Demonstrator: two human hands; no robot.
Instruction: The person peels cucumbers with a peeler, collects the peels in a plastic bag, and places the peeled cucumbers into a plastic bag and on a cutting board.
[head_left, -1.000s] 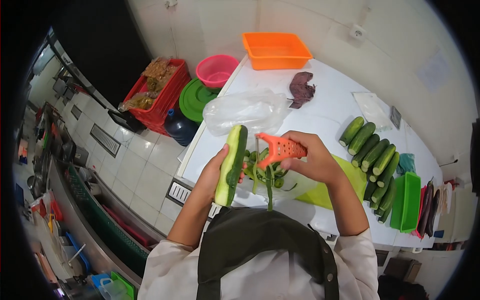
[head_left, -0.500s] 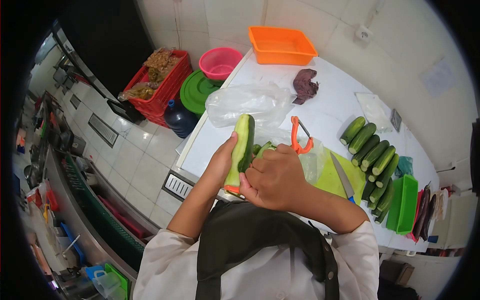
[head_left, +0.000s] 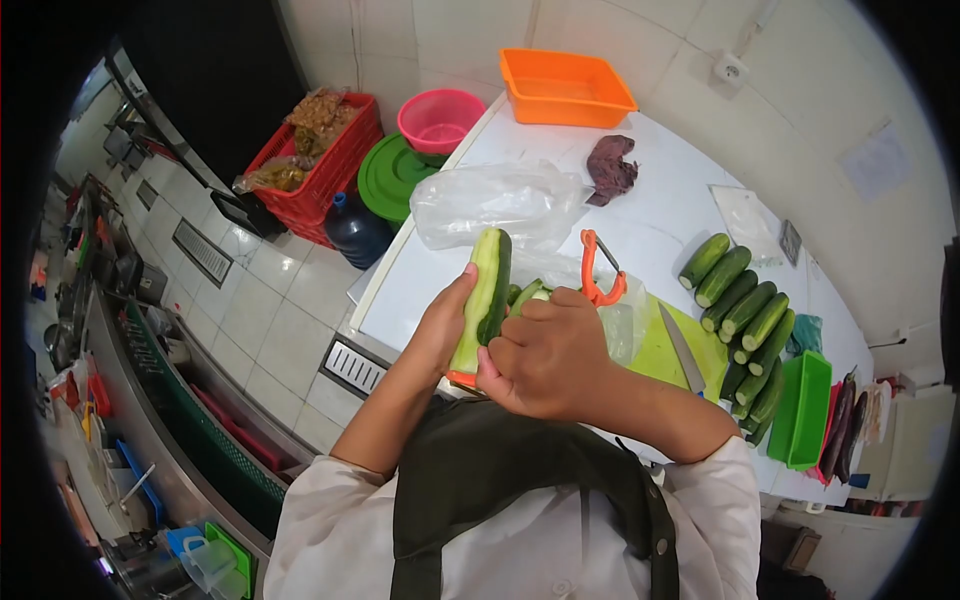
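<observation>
My left hand [head_left: 447,325] is wrapped round a cucumber [head_left: 487,290], held upright with its left side peeled pale and dark green skin on its right. Closed in a fist, my right hand [head_left: 550,350] grips an orange peeler [head_left: 603,272]. The peeler's head and dark blade stick out above the fist, and an orange end shows by the cucumber's base. My right thumb is close against the cucumber's lower part. Behind the fist, green cucumber pieces [head_left: 527,293] are partly hidden beside clear plastic.
To the right lie a yellow-green cutting board [head_left: 655,365], a knife [head_left: 683,350], several unpeeled cucumbers [head_left: 745,305], a green tray [head_left: 803,410] and eggplants [head_left: 845,430]. A plastic bag [head_left: 490,205], purple cloth [head_left: 612,170] and orange basin [head_left: 568,90] are farther back on the table.
The view has shifted slightly. Both hands, the cucumber and the peeler keep almost the same places and grips.
</observation>
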